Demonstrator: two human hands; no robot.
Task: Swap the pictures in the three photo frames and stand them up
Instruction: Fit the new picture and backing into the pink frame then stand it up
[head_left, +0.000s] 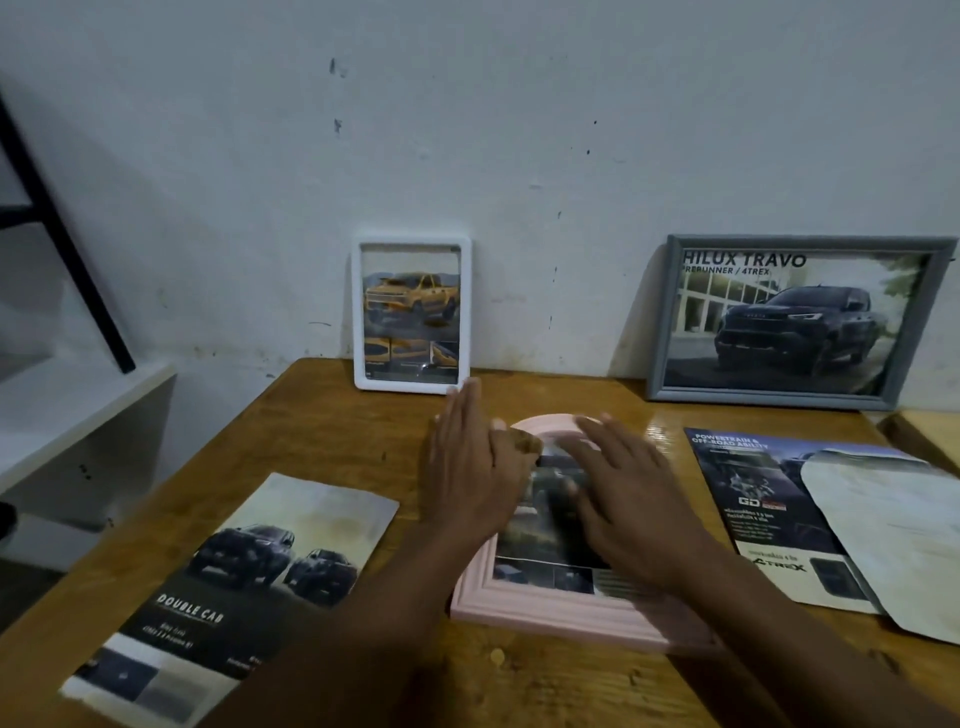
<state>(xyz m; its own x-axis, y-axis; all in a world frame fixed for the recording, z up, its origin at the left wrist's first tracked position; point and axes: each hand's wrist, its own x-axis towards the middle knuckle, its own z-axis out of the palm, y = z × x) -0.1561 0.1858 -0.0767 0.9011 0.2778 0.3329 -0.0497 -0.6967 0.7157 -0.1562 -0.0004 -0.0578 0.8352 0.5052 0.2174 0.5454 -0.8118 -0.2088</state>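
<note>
A pink arch-topped photo frame (524, 605) lies flat on the wooden table (332, 436), face up, with a dark car picture inside. My left hand (475, 467) hovers over its upper left, fingers straight. My right hand (623, 499) lies flat over the frame's picture, fingers spread. A white frame (412, 313) with a yellow truck picture stands against the wall behind them. At the back right a grey frame (795, 322) with a dark truck picture leans on the wall.
A loose "Double Cab" car picture (249, 587) lies at the front left. Another printed picture (763, 514) lies at the right, partly under a pale blank sheet (893, 535). A white shelf (78, 405) and a black bar (62, 234) stand at the left.
</note>
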